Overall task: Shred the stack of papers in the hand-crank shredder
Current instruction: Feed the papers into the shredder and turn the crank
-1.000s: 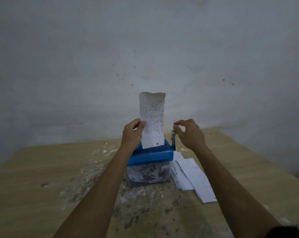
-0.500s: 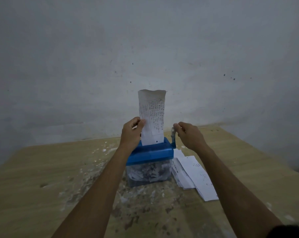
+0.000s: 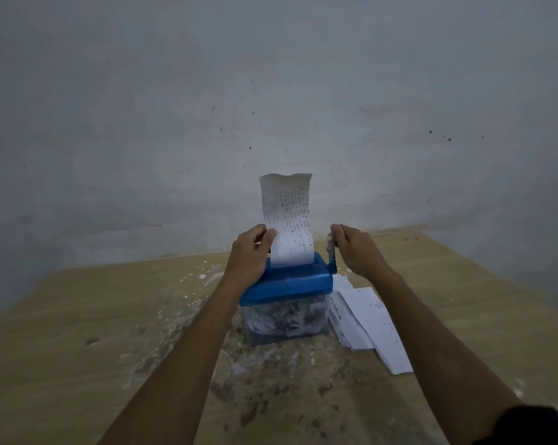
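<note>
Head view: left hand [image 3: 250, 252] pinches paper sheet [image 3: 288, 220] upright in blue hand-crank shredder [image 3: 287, 284]; right hand [image 3: 356, 248] grips crank handle [image 3: 330, 252]. Paper stack [image 3: 367, 322] at shredder's 3 o'clock. Crank steadily, keep sheet straight.

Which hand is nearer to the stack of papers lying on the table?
The right hand. It grips the crank above the stack of papers, which lies right of the shredder; the left hand is beyond the shredder, pinching the upright sheet.

shredder [image 3: 285, 284] on table [image 3: 78, 316], paper stack [image 3: 364, 319] just right of it
</note>
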`<state>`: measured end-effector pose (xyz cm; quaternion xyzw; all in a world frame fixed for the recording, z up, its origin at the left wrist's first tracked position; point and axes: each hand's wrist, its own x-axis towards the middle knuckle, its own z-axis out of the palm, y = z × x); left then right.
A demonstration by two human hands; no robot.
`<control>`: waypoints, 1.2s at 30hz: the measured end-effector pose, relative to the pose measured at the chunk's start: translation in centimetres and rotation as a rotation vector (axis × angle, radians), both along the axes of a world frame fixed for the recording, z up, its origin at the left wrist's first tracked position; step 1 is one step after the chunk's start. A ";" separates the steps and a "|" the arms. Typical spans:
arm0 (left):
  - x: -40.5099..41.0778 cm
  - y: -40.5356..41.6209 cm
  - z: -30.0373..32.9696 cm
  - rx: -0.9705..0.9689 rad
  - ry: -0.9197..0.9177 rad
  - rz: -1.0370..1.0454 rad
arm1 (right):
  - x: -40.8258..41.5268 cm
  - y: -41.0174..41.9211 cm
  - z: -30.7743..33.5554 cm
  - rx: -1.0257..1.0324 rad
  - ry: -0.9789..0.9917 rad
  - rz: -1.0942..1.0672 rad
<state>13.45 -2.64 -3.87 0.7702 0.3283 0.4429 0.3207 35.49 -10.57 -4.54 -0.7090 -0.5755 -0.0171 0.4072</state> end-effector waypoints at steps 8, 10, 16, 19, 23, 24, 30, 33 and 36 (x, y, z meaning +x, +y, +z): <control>0.0 0.0 -0.7 0.109 0.143 0.084 | 0.0 1.3 -0.1 -0.140 0.119 0.032; 0.0 0.2 -0.8 0.114 0.145 0.089 | 0.4 1.7 -2.0 -0.360 0.067 0.018; 0.2 -0.1 -1.0 0.131 0.142 0.102 | 0.2 0.9 -6.7 -0.513 0.141 -0.056; 0.0 -0.1 -1.1 0.133 0.112 0.104 | -0.3 0.2 -7.3 -0.467 0.165 -0.096; 0.0 0.0 -1.1 0.104 0.093 0.079 | -0.9 -0.1 -7.5 -0.449 0.108 -0.136; 0.0 -0.1 -1.1 0.090 0.090 0.062 | -0.9 -0.3 -7.4 -0.465 0.071 -0.139; -1.8 -0.8 -1.2 0.074 0.190 -0.112 | -1.2 -0.4 -7.3 -0.472 -0.007 -0.141; -2.3 -1.2 -1.9 0.193 0.423 -0.077 | -1.5 -0.7 -7.0 -0.480 -0.020 -0.149; -2.2 -1.2 -2.3 0.259 0.511 0.007 | -1.6 -0.9 -7.0 -0.466 -0.025 -0.145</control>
